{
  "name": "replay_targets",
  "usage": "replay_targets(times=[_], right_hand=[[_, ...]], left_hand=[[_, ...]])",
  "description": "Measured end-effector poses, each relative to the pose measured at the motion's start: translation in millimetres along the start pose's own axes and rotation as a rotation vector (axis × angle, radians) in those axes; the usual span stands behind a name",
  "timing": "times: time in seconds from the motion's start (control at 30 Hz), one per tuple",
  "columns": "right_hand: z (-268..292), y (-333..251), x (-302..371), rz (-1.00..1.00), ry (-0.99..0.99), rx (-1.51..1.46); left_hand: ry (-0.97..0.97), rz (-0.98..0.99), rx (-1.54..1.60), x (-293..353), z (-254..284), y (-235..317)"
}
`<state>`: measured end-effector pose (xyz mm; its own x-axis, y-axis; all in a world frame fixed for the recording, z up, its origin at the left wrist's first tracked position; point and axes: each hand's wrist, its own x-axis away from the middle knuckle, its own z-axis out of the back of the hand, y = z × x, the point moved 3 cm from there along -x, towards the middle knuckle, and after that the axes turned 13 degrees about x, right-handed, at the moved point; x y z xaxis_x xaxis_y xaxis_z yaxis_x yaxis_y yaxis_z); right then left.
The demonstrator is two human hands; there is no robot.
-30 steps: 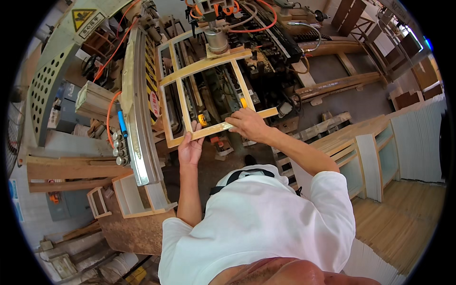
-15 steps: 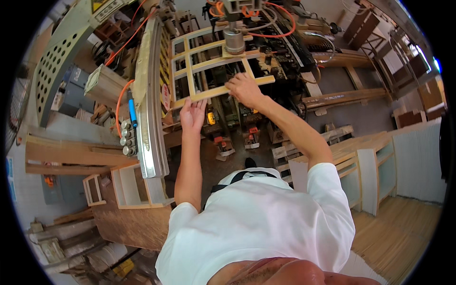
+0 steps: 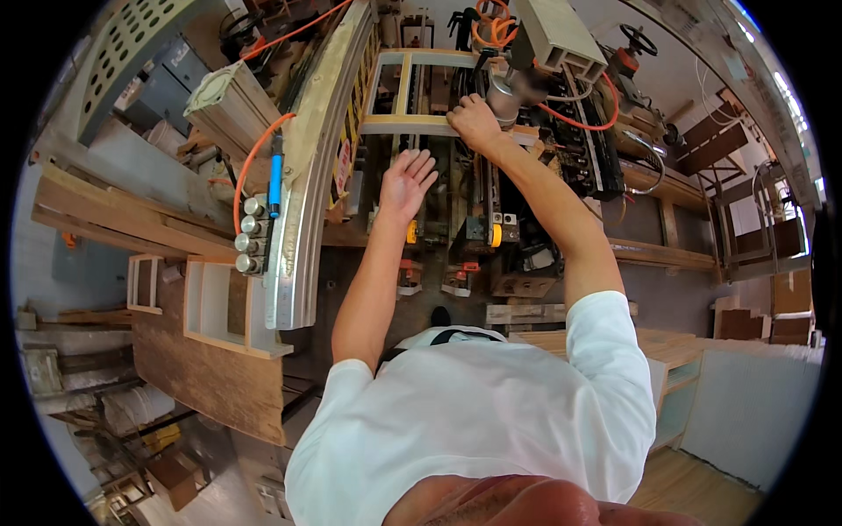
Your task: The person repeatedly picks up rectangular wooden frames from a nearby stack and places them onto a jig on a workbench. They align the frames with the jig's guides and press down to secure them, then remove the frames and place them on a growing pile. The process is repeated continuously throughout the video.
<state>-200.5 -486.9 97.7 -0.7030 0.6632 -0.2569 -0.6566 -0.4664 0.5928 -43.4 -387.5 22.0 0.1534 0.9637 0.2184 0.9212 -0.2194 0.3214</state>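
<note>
A pale wooden frame with crossbars lies across the machine bed, its near rail running left to right. Curled fingers of my right hand grip that rail toward its right end, close beside a round metal clamp head. My left hand is held palm up a little nearer to me, fingers stretched out and holding nothing. It appears apart from the rail. My right hand and the clamp hide part of the frame's right side.
A long metal beam with a blue air fitting and orange hose runs along the left. Yellow knobs sit on the machine's near side. Cabinet carcasses stand at right, a shelf unit at left.
The wooden frame has moved away from me, farther into the machine. My right hand has gone with it, while my left hand has come off its near edge. The whole view has shifted.
</note>
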Motion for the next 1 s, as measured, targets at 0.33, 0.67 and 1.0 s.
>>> replay_targets(times=[0.33, 0.67, 1.0], right_hand=[[-22.0, -7.1, -20.9, 0.006, -0.041, -0.324], [-16.5, -5.6, -24.5, 0.039, -0.059, -0.362], [-29.9, -6.8, -29.6, 0.064, -0.037, -0.347]], left_hand=[[-0.023, -0.081, 0.371, -96.2, -8.2, -35.0], [0.163, -0.132, 0.426, -41.1, 7.2, -54.2], [0.219, -0.006, 0.336, 104.3, 26.2, -84.9]])
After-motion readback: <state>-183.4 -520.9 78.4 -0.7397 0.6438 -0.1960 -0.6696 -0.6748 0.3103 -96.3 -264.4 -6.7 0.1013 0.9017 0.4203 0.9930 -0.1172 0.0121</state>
